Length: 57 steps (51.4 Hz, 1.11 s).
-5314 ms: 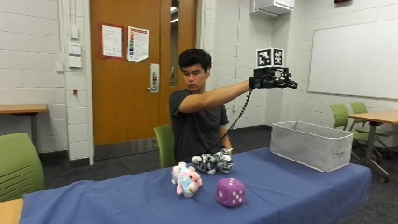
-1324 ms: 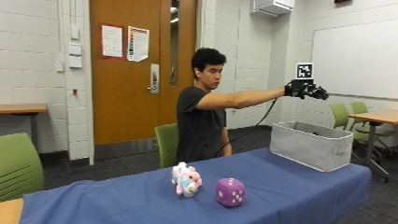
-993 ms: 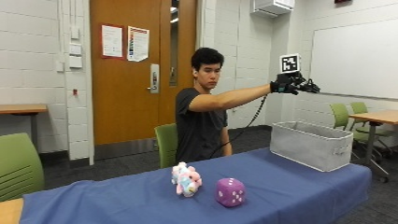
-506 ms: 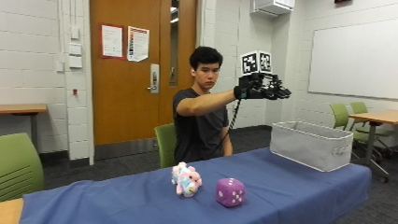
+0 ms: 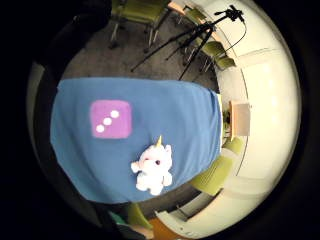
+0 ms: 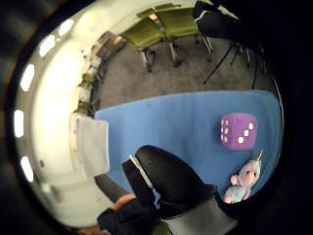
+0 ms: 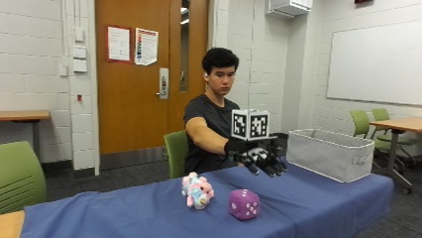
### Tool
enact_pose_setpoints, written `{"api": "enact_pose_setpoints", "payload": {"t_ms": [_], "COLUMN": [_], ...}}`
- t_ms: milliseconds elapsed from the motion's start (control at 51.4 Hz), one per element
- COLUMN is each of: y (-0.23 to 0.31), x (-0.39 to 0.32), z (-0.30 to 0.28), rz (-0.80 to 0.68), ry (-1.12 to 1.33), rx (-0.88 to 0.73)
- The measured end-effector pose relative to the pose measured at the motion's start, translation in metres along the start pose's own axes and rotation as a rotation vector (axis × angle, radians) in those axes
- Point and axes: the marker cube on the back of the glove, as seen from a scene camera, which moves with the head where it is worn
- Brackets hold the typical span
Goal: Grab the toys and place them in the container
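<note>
While the gloved right hand (image 7: 262, 157) hangs in the air above the counter (image 7: 316, 196), its fingers (image 7: 272, 167) are spread and hold nothing. Taking the purple plush die (image 7: 244, 204) as the landmark, the hand is up and beyond it, toward the person seated behind the counter, and touches neither toy. A small white and pink unicorn plush (image 7: 198, 191) lies on the blue cloth just beside the die, on the side away from the container, and the two do not touch. The grey fabric container (image 7: 330, 152) stands on the same cloth well apart from the die, at the counter's far end near the whiteboard wall. From the little finger side palm view, the die (image 5: 111, 119) shows a face with three white dots and the unicorn (image 5: 152, 170) lies close by, both on bare cloth. From the thumb side palm view, the die (image 6: 237, 131) and unicorn (image 6: 246, 178) sit together, with the container (image 6: 93, 146) away at the cloth's other end.
</note>
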Motion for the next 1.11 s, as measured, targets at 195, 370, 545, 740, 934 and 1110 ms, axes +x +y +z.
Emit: {"api": "enact_pose_setpoints", "payload": {"t_ms": [195,370,545,740,934,1110], "y": [-0.001,0.003,0.006,0.018,0.023,0.024], "x": [0.024,0.030,0.033,0.043,0.040,0.035], "z": [0.066,0.099,0.116,0.132,0.122,0.104], "rz": [0.045,0.055,0.064,0.101,0.093,0.065], "ry": [0.006,0.026,0.054,-0.002,0.014,0.068], "rx": [-0.071,-0.117,-0.096,-0.016,0.111,0.122]}}
